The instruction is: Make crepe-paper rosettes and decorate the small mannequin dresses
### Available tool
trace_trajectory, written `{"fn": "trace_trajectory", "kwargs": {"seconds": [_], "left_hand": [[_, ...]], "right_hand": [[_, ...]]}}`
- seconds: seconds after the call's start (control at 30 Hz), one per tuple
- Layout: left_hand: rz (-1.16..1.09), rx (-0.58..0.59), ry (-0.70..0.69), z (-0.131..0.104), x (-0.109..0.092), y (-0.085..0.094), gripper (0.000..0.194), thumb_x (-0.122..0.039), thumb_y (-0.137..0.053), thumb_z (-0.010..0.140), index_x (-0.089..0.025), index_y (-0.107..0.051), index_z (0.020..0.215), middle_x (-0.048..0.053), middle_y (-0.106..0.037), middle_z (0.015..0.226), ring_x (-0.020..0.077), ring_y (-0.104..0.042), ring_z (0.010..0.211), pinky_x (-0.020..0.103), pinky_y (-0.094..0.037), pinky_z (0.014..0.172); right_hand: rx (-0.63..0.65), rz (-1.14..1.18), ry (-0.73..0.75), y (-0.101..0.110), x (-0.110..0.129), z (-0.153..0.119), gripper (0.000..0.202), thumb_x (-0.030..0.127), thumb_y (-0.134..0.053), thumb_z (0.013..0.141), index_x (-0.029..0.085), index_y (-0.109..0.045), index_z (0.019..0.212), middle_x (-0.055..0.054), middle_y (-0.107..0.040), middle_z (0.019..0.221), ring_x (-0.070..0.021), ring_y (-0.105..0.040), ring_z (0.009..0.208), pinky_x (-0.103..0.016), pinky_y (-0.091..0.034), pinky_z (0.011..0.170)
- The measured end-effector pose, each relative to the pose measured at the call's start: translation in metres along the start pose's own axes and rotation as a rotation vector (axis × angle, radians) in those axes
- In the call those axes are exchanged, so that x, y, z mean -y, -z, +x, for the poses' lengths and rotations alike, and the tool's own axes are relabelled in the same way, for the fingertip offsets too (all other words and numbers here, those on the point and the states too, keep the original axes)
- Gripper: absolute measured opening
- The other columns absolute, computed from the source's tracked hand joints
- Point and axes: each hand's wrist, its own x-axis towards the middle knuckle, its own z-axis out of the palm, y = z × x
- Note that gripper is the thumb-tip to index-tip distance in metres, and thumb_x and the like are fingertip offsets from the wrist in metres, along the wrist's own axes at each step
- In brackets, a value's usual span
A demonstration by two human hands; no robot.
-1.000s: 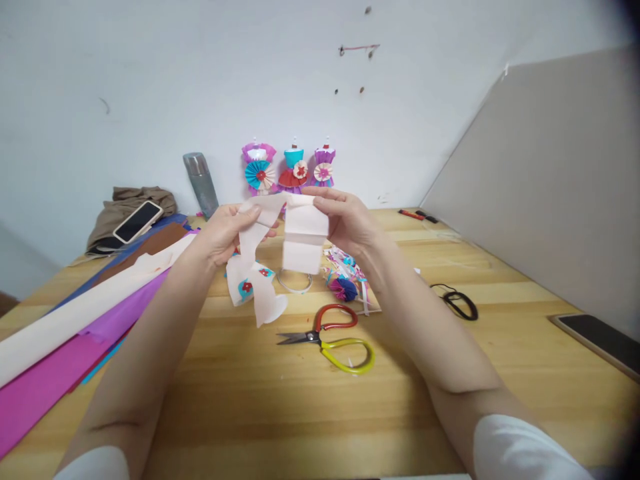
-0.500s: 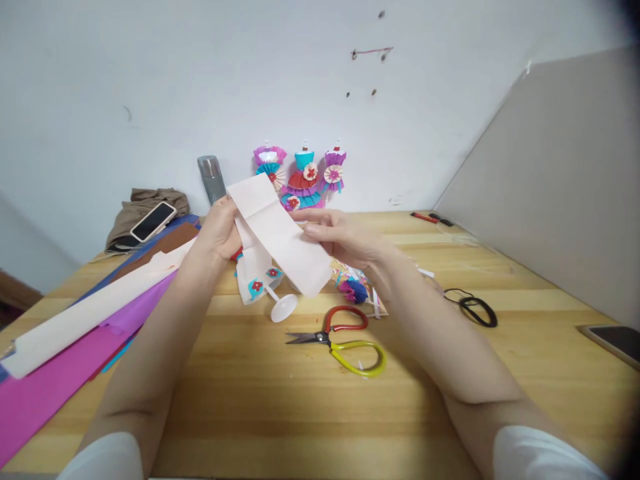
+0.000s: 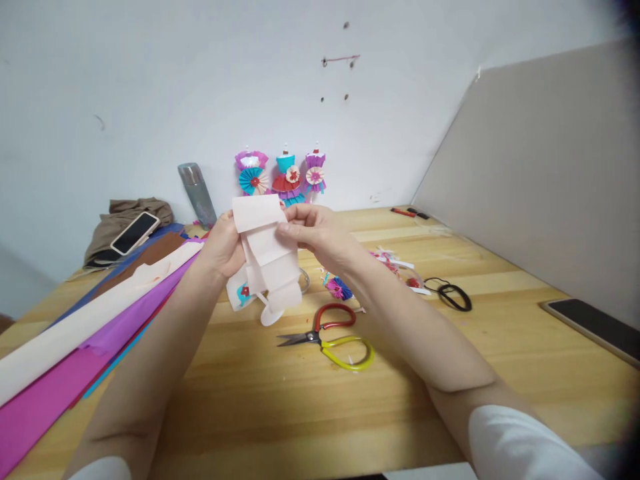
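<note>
Wooden desk below, pale paper up high!
Right hand pinches its right edge, thumb and forefinger closed; left hand curls round the left, fingertips hidden. Between those fingers hang thin-looking pinkish-white layers, creased, overlapping; scissors lie nearer the wearer. Danger here: uneven tugging could rip a crease, a slack pinch could let layers slip.

A craft workspace, shown by the scissors, coloured paper sheets and small paper dresses on a wooden table.
</note>
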Motion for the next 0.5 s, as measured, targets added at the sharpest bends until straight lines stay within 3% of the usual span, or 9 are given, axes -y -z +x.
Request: {"fn": "trace_trajectory", "kwargs": {"seconds": [0.1, 0.17, 0.33, 0.43, 0.5], "left_hand": [[-0.024, -0.004, 0.006, 0.000, 0.003, -0.001, 0.022, -0.023, -0.075, 0.064, -0.011, -0.070, 0.082, 0.010, -0.075, 0.083, 0.0288, -0.071, 0.090, 0.039, -0.058, 0.083], [-0.012, -0.017, 0.015, 0.001, 0.006, 0.000, 0.024, -0.024, -0.077, 0.063, -0.011, -0.070, 0.081, 0.011, -0.075, 0.085, 0.0299, -0.070, 0.092, 0.040, -0.057, 0.084], [0.163, -0.047, -0.034, 0.003, 0.009, 0.008, 0.039, -0.026, -0.079, 0.064, -0.014, -0.072, 0.100, 0.010, -0.076, 0.095, 0.0288, -0.069, 0.096, 0.038, -0.055, 0.083], [0.182, 0.032, -0.129, 0.001, 0.003, 0.010, 0.049, -0.024, -0.079, 0.066, -0.020, -0.069, 0.115, 0.007, -0.074, 0.108, 0.0280, -0.065, 0.107, 0.036, -0.051, 0.088], [0.130, 0.109, -0.170, -0.004, -0.003, 0.006, 0.047, -0.027, -0.077, 0.069, -0.021, -0.070, 0.114, 0.007, -0.072, 0.114, 0.0292, -0.060, 0.116, 0.035, -0.050, 0.090]], "right_hand": [[-0.031, 0.082, -0.088, 0.000, 0.002, -0.001, 0.037, 0.028, -0.083, 0.053, 0.018, -0.061, 0.081, 0.003, -0.063, 0.068, -0.0107, -0.056, 0.059, -0.023, -0.044, 0.058], [-0.008, 0.104, -0.107, 0.000, 0.003, -0.001, 0.035, 0.028, -0.084, 0.051, 0.017, -0.061, 0.075, 0.003, -0.063, 0.066, -0.0104, -0.056, 0.058, -0.024, -0.043, 0.057], [-0.036, 0.133, 0.015, 0.004, 0.009, -0.002, 0.026, 0.029, -0.080, 0.056, 0.017, -0.059, 0.065, 0.005, -0.058, 0.060, -0.0076, -0.051, 0.054, -0.022, -0.040, 0.054], [-0.097, 0.146, 0.099, 0.010, 0.014, -0.001, 0.024, 0.028, -0.078, 0.059, 0.017, -0.057, 0.064, 0.006, -0.055, 0.058, -0.0059, -0.047, 0.051, -0.020, -0.037, 0.050], [-0.136, 0.141, 0.133, 0.013, 0.016, -0.001, 0.024, 0.029, -0.077, 0.060, 0.018, -0.057, 0.065, 0.006, -0.055, 0.059, -0.0062, -0.047, 0.051, -0.021, -0.038, 0.050]]}}
